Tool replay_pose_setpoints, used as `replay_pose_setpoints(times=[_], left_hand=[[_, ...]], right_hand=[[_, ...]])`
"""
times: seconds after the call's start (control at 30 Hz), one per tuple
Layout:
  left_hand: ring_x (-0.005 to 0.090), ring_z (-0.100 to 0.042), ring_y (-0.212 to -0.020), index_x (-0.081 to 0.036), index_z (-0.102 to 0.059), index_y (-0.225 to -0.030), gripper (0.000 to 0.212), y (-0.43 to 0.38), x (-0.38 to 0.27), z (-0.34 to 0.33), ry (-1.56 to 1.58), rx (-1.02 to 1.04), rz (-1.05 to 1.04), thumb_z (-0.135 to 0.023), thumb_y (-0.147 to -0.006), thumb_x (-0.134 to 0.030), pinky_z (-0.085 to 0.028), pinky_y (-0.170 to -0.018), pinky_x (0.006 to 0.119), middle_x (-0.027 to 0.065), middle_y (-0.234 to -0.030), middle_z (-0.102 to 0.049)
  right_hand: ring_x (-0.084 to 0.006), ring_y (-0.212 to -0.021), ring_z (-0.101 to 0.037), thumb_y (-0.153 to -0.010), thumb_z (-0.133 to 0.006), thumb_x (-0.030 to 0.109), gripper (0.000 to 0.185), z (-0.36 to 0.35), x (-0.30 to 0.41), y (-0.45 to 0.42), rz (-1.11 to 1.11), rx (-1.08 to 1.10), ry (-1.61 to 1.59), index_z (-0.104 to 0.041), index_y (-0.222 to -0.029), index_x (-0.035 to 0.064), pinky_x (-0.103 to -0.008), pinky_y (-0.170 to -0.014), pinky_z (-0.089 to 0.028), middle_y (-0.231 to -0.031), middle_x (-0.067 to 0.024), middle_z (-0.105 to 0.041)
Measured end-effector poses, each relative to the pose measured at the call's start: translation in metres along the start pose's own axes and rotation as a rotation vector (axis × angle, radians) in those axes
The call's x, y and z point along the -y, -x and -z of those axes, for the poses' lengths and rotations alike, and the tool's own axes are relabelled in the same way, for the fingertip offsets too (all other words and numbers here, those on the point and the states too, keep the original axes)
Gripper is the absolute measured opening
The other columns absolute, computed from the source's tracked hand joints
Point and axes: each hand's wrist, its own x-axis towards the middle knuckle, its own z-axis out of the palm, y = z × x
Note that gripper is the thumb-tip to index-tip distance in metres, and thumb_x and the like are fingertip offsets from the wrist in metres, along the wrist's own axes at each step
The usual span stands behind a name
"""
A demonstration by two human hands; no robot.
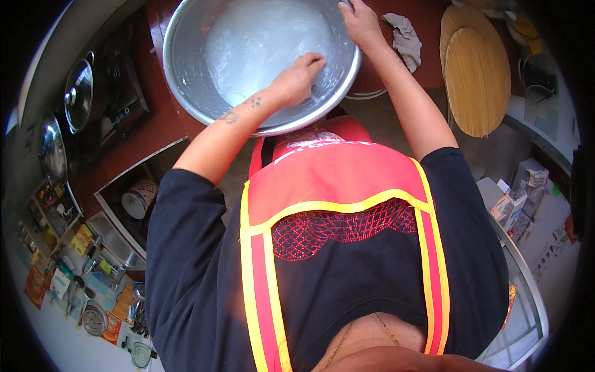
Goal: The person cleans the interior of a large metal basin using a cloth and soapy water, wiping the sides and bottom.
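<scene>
A large round metal basin (260, 51) is tilted before me, with thin whitish residue smeared over its inner wall and bottom. Inside it, near the side close to me, is my left hand (300, 79); its fingers are bunched and bent down, and nothing shows in them, though their underside is hidden. My right hand (360, 23) grips the basin's rim at the upper right, thumb on the inner side. A red apron with yellow edging (334, 176) covers my front, just below the basin.
A crumpled grey cloth (406, 39) lies on the red tabletop (418, 14) right of the basin. Further right are round woven-looking lids (479, 79). At left stand a cooker (123, 111) and pans with glass lids (79, 95). A shelf with a bowl (135, 204) is lower left.
</scene>
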Motion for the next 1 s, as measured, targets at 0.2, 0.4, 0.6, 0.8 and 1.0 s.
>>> replay_pose_setpoints(times=[0.2, 0.4, 0.6, 0.8, 1.0], left_hand=[[0.0407, -0.048, -0.135, -0.003, -0.057, -0.139, 0.059, -0.048, 0.027, 0.014, -0.203, -0.194, 0.013, -0.053, -0.081, 0.005, -0.044, -0.112, 0.043, 0.0217, -0.148, -0.047], [0.0414, -0.051, -0.134, -0.008, -0.058, -0.14, 0.063, 0.004, 0.01, 0.007, 0.045, 0.02, -0.006, -0.046, -0.082, 0.013, -0.043, -0.112, 0.042, 0.021, -0.146, -0.049], [0.0383, -0.051, -0.134, -0.005, -0.058, -0.139, 0.06, 0.061, -0.004, 0.053, 0.152, 0.431, 0.07, -0.046, -0.085, 0.016, -0.044, -0.112, 0.041, 0.0189, -0.144, -0.052], [0.039, -0.05, -0.134, -0.004, -0.055, -0.141, 0.058, 0.029, -0.002, 0.021, 0.079, 0.12, -0.091, -0.047, -0.086, 0.014, -0.045, -0.111, 0.041, 0.0186, -0.147, -0.049], [0.0399, -0.051, -0.134, -0.006, -0.058, -0.139, 0.057, 0.04, 0.005, 0.028, 0.101, 0.226, -0.082, -0.047, -0.087, 0.014, -0.044, -0.112, 0.041, 0.0194, -0.147, -0.05]], right_hand=[[-0.0346, -0.129, -0.061, -0.098, -0.055, 0.01, 0.051, -0.005, -0.001, -0.004, 0.061, 0.011, 0.02, -0.05, -0.149, 0.008, -0.0385, -0.108, -0.046, -0.136, -0.0247, -0.063], [-0.0352, -0.128, -0.061, -0.098, -0.055, 0.009, 0.051, -0.004, 0.0, -0.004, 0.017, 0.018, 0.008, -0.05, -0.148, 0.007, -0.0393, -0.107, -0.047, -0.135, -0.0255, -0.063], [-0.0356, -0.127, -0.062, -0.098, -0.055, 0.01, 0.051, -0.004, -0.008, -0.002, 0.036, -0.007, -0.001, -0.05, -0.149, 0.0071, -0.0394, -0.107, -0.047, -0.134, -0.0258, -0.064], [-0.0351, -0.127, -0.062, -0.098, -0.055, 0.01, 0.051, -0.005, 0.0, -0.004, 0.015, 0.002, 0.011, -0.05, -0.149, 0.007, -0.0391, -0.107, -0.047, -0.134, -0.0259, -0.064], [-0.0349, -0.128, -0.062, -0.098, -0.054, 0.011, 0.051, -0.006, -0.001, -0.004, -0.001, 0.015, -0.03, -0.05, -0.149, 0.007, -0.039, -0.108, -0.046, -0.135, -0.0251, -0.063]])
